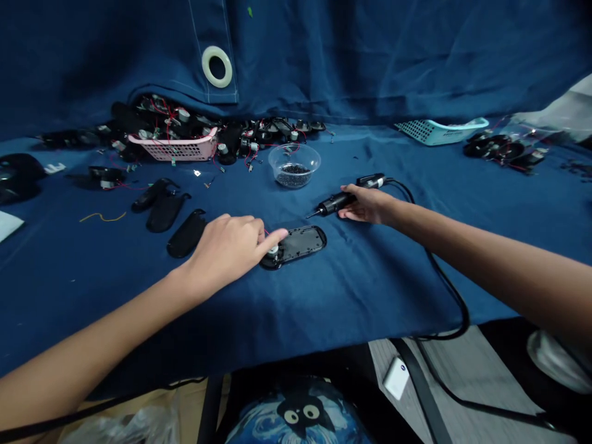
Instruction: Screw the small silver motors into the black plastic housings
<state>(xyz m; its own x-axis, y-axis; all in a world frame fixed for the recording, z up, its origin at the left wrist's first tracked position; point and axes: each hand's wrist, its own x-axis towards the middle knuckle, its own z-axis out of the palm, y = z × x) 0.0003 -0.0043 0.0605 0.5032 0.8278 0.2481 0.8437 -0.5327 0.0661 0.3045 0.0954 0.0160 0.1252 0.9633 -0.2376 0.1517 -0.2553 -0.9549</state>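
Black oblong casing (303,242) lies open side up on the blue-covered worktop (296,308) in the head view. The left hand (234,243) curls over its motor (272,251) end, thumb outstretched; whether it grips, I cannot tell. The right hand (367,205) clasps an electric screwdriver (337,202), bit (314,214) clear of the casing. Best keep the casing flat, bit square, thumb aside.

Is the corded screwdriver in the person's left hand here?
No, the right hand grips the corded screwdriver, while the left hand is at the black casing.
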